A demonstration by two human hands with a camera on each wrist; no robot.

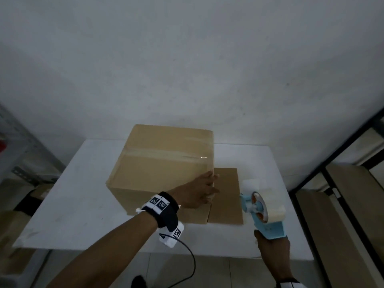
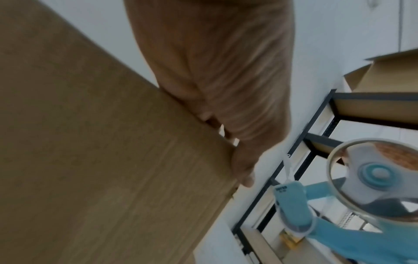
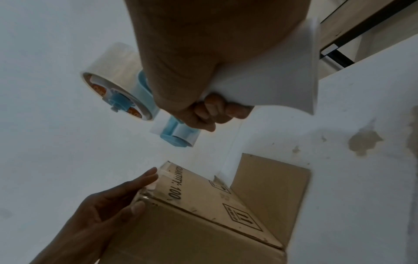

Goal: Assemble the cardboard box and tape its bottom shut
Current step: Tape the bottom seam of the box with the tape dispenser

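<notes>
A brown cardboard box point(image 1: 162, 163) stands on the white table point(image 1: 87, 183), its closed flaps facing up with clear tape along the seam. Loose flaps point(image 1: 225, 196) lie flat on the table at its right side. My left hand point(image 1: 204, 189) rests with straight fingers on the box's near right corner point(image 3: 156, 187), also seen as box point(image 2: 90, 160) and left hand point(image 2: 226, 89). My right hand point(image 1: 272, 252) grips the handle of a light blue tape dispenser point(image 1: 261, 213) with a clear tape roll, held just right of the flaps. Right hand point(image 3: 203, 71) and dispenser point(image 3: 126, 92) show up close.
Black-framed shelving point(image 1: 342, 163) with cardboard stands to the right of the table. More boxes point(image 1: 37, 194) sit on the floor at the left. A plain white wall point(image 1: 187, 59) rises behind the table. A black cable point(image 1: 191, 262) hangs from my left wrist camera.
</notes>
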